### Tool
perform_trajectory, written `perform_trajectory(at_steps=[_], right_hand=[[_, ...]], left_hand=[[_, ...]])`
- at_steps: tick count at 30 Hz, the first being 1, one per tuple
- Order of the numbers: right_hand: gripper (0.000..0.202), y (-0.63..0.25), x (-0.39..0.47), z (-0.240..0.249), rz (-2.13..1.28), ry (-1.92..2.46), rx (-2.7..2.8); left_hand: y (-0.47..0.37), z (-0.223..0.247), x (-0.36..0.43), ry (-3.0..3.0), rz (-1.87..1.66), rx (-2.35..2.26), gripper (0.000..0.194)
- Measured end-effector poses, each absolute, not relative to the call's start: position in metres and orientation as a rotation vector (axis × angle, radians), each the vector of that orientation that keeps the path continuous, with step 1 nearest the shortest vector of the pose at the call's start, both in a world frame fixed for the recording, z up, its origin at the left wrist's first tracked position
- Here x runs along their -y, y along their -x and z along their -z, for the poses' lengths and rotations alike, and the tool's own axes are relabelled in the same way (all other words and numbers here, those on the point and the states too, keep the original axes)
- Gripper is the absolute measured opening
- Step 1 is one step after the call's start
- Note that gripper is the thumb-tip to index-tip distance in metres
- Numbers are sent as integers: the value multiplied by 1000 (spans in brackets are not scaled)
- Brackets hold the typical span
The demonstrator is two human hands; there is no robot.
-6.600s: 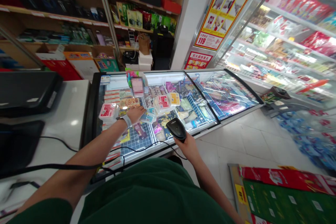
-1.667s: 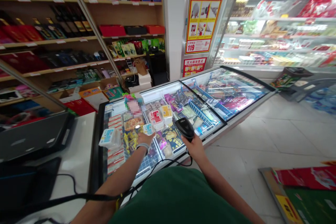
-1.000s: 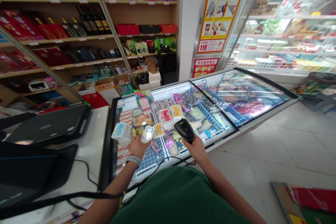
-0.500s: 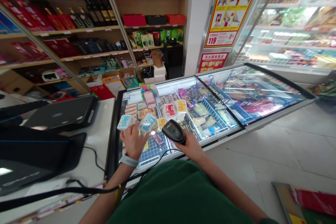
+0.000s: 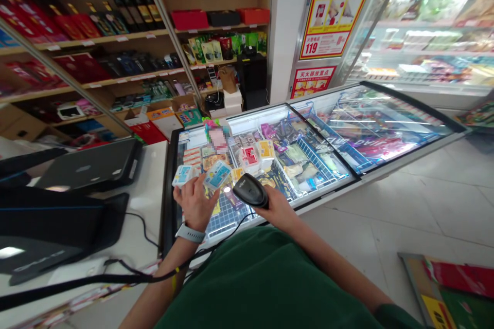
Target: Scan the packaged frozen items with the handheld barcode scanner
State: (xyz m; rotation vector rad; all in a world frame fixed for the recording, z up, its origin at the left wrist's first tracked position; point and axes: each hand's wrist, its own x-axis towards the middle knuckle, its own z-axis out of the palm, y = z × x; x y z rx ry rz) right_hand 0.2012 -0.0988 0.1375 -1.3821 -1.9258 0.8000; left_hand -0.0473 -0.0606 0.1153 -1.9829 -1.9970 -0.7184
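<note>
My right hand [image 5: 276, 208] is wrapped round a black handheld scanner [image 5: 250, 190], whose cable runs down to the left. My left hand [image 5: 196, 203] has its fingers spread over the freezer's glass top, at the near edges of two white-and-blue packs. One pack [image 5: 184, 175] lies at its fingertips on the left, the other [image 5: 217, 174] between forefinger and thumb, tilted. Whether the fingers grip either pack is hard to tell. Beyond the scanner a red-and-white pack [image 5: 249, 156] and a yellow-and-white pack [image 5: 266, 150] lie on the glass.
The chest freezer [image 5: 328, 193] stretches to the right. On the left a white counter [image 5: 152, 185] bears a black laptop [image 5: 92, 164] and a dark monitor. Shelves with boxes and bottles stand behind. A pixelated item with green and pink edges [image 5: 217, 138] lies at the freezer's far left.
The camera view has tilted down slightly. The scanner in my right hand has shifted a little to the left. My left hand stays by the two blue packs.
</note>
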Motion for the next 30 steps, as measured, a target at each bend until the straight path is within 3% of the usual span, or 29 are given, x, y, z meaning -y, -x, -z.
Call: perform_trajectory(at_steps=[19,30], right_hand=[[20,-203,100,-136,-746,1382,1973],[25,-208,101,-132,-853,1402,1889]], left_hand=[[49,-112,62,1976,748,2032,59],[120,-99,23,1570,659,2582,61]])
